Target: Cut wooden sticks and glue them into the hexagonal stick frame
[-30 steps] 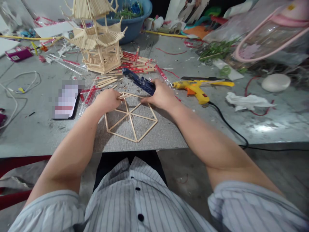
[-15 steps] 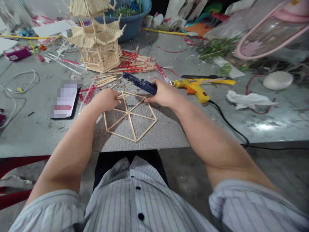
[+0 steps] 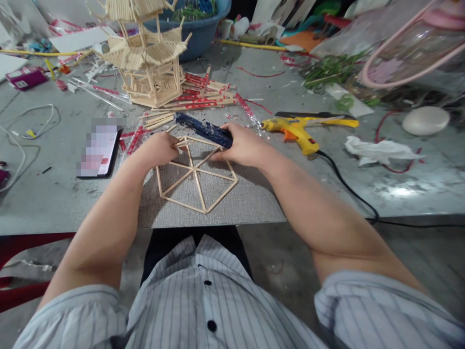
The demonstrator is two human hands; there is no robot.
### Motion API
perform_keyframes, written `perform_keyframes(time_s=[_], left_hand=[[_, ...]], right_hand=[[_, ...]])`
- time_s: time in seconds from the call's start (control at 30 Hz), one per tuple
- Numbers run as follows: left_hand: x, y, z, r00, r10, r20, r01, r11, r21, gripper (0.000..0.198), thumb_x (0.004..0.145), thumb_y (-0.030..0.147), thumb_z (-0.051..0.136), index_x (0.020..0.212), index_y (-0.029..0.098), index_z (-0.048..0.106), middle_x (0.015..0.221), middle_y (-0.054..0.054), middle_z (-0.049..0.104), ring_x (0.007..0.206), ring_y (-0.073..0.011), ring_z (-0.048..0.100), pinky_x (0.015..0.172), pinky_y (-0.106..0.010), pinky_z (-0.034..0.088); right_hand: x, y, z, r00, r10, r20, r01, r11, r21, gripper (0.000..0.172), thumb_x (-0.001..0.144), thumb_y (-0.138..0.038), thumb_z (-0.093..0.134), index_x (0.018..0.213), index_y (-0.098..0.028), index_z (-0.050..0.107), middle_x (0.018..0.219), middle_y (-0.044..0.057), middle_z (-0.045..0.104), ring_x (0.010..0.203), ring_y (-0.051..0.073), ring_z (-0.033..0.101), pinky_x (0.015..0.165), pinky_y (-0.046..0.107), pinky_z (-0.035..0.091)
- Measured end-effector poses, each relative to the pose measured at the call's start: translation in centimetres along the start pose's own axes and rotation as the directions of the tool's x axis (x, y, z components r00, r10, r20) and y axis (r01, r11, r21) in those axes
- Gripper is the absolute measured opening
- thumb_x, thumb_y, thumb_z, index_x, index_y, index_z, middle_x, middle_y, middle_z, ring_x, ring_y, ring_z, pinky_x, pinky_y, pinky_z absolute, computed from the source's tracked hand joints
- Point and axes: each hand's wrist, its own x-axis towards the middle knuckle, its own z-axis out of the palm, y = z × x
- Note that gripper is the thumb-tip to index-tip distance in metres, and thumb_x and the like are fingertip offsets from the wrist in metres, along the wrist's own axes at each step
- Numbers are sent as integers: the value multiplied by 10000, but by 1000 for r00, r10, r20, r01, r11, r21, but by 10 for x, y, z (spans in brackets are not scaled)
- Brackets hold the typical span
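Note:
A hexagonal frame of thin wooden sticks (image 3: 195, 169), with spokes meeting in the middle, lies on the table near its front edge. At its far left corner my left hand (image 3: 163, 149) is closed, pinching short wooden sticks (image 3: 180, 142) against or just above the frame; which touch it I cannot tell. My right hand (image 3: 241, 145) grips a long dark blue tool (image 3: 203, 129), worn and flecked with pale residue, its kind unclear. That tool slants across the far side of the frame, while the right fingers reach the frame's far right corner.
Behind stands a tiered stick pagoda (image 3: 152, 82) beside loose and red-wrapped sticks (image 3: 207, 92). A phone (image 3: 100, 152) lies left. On the right are a yellow glue gun (image 3: 296, 133) with a black cord, crumpled tissue (image 3: 378, 150) and a pink-rimmed clear container (image 3: 410, 53).
The blue tool and my right hand have shifted slightly left and down, and the right fingers reach further in under the tool. My left hand has stayed nearly in place.

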Motion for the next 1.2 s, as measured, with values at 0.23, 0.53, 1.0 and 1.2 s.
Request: perform_keyframes(time_s=[0.23, 0.53, 1.0, 1.2], left_hand=[[0, 0, -3, 1000, 20, 10, -20, 996, 85, 478, 742, 216, 490, 1145, 157, 740, 583, -8, 575, 585, -144, 482, 617, -244, 363], [-4, 5, -7, 998, 8, 60, -13, 996, 86, 478, 790, 212, 496, 1216, 172, 709, 667, -22, 631, 617, -150, 510, 643, -248, 376], [-1, 1, -3, 999, 14, 33, -17, 995, 101, 468, 765, 210, 502, 1172, 168, 730, 717, -45, 669, 687, -179, 580, 673, -258, 408], [1, 0, -2, 999, 37, 37, -43, 988, 151, 454, 781, 210, 482, 1158, 156, 729, 864, -78, 714, 750, -198, 603, 690, -262, 413]], right_hand=[[4, 7, 0, 992, 20, -123, -16, 999, 29, 509, 663, -432, 778, 1093, -232, 595, 1080, 104, 696, 990, 321, 647, 831, 457, 493], [6, 10, 1, 987, 6, -158, -2, 1000, 29, 423, 695, -413, 740, 1061, -262, 590, 1095, 86, 706, 1011, 323, 654, 871, 477, 499], [5, 8, 1, 990, 31, -139, -28, 999, 25, 477, 716, -438, 732, 1143, -274, 598, 1133, 101, 688, 1079, 344, 635, 926, 497, 486], [4, 7, 0, 989, 34, -145, -30, 999, 29, 469, 719, -443, 729, 1140, -281, 600, 1133, 103, 694, 1090, 359, 627, 937, 520, 477]])
